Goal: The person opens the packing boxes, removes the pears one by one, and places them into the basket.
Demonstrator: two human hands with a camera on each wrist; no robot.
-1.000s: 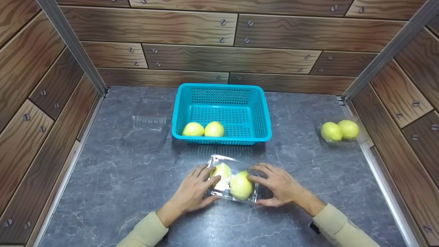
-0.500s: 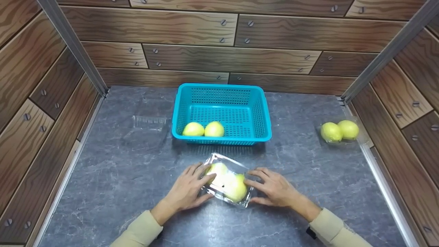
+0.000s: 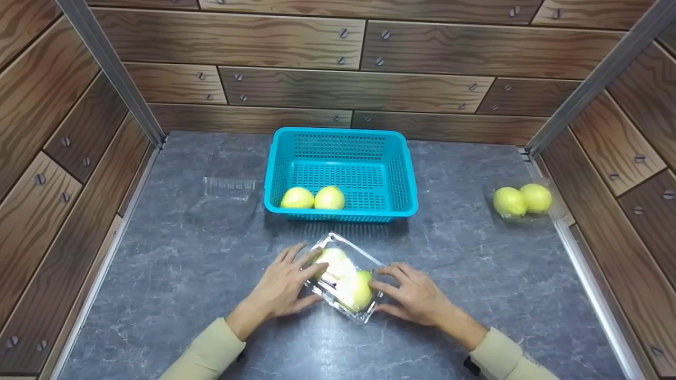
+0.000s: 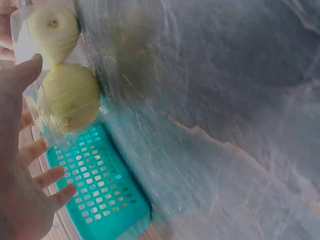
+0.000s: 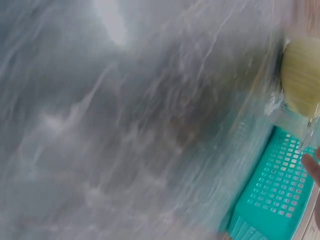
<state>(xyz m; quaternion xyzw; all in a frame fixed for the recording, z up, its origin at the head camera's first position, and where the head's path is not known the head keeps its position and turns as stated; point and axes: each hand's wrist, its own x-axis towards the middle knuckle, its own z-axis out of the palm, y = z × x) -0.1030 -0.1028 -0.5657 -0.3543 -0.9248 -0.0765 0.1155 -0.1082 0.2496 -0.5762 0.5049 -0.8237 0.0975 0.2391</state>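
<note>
A clear plastic box (image 3: 359, 249) with two yellow-green fruits (image 3: 362, 296), which look like pears, lies tilted across in front of me, its lid glaring with light. My left hand (image 3: 280, 285) holds the box's left end, thumb at the near side and fingers spread over the top. At the opposite end, my right hand (image 3: 417, 295) grips with its fingers on the lid and its thumb low at the near corner. In the left wrist view the left thumb lies against the box beside a fruit (image 4: 70, 97). Only fingertips (image 5: 311, 167) of the right hand show in the right wrist view.
Behind the box stands a turquoise basket (image 3: 393, 212) with two similar fruits (image 3: 297, 198) at its front left. A clear plastic container (image 3: 227, 187) sits left of it. Two more fruits (image 3: 510, 201) lie in clear packaging by the right wall. Wood-patterned walls enclose the grey table (image 3: 185, 253).
The box has turned clockwise and shifted slightly left, its near right corner coming toward me. Both hands have moved left with it. The basket and other fruits have stayed put.
</note>
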